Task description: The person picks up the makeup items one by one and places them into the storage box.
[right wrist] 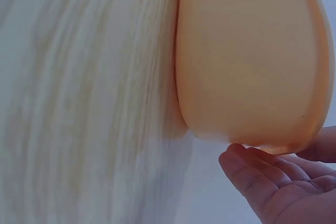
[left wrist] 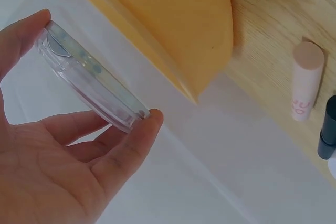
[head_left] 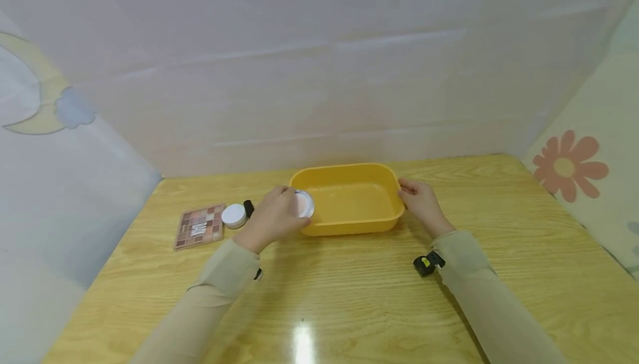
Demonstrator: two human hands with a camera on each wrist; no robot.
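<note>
My left hand [head_left: 272, 218] pinches a round, flat compact [head_left: 305, 204] by its edges, over the left end of a yellow plastic basin [head_left: 349, 229]. The left wrist view shows the compact [left wrist: 92, 80] edge-on, with a clear case and a pale patterned side, between thumb and fingertips. At the basin's right end, my right hand [head_left: 421, 204] holds the rim. In the right wrist view the thumb lies at the rim and the fingers [right wrist: 252, 174] are against the outer wall. The basin stands upright on the table, and its visible inside floor is bare.
Left of the basin lie an eyeshadow palette [head_left: 199, 227], a round white-lidded jar [head_left: 234, 216] and a black-ended item [head_left: 248, 208]. A pale pink tube [left wrist: 307, 82] and a dark tube [left wrist: 328, 129] show in the left wrist view. A pale wall covering [head_left: 319, 103] rises behind the wooden table [head_left: 349, 286].
</note>
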